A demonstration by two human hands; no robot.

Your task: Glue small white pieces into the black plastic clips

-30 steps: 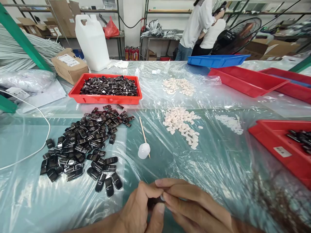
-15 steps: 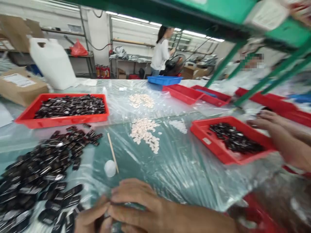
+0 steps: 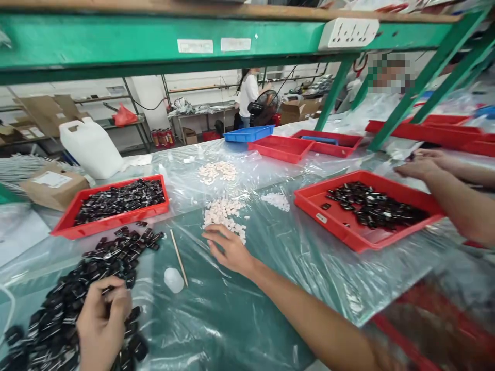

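Observation:
Over the pile of small black plastic parts (image 3: 73,281), my left hand (image 3: 103,317) is curled, thumb close to the fingers. Whatever it holds, if anything, is hidden. My right hand (image 3: 230,251) reaches to the near edge of a heap of small whitish pieces (image 3: 226,210), its fingers stretched out and apart, with nothing visible in them. Between the two hands lie a thin wooden stick (image 3: 179,257) and a small round translucent white object (image 3: 174,280).
A red tray (image 3: 65,226) full of black parts stands at the left; another red tray (image 3: 325,226) is at the right, beside a co-worker's hands (image 3: 429,165). Beyond are more whitish pieces (image 3: 217,172), a white jug (image 3: 91,149) and a blue tray (image 3: 249,135). A green shelf beam (image 3: 116,44) crosses above.
My hands were together at the near edge. Now they are apart: the left over the black parts, the right forward at the whitish pieces. The view has tilted, showing more of the shelf beam.

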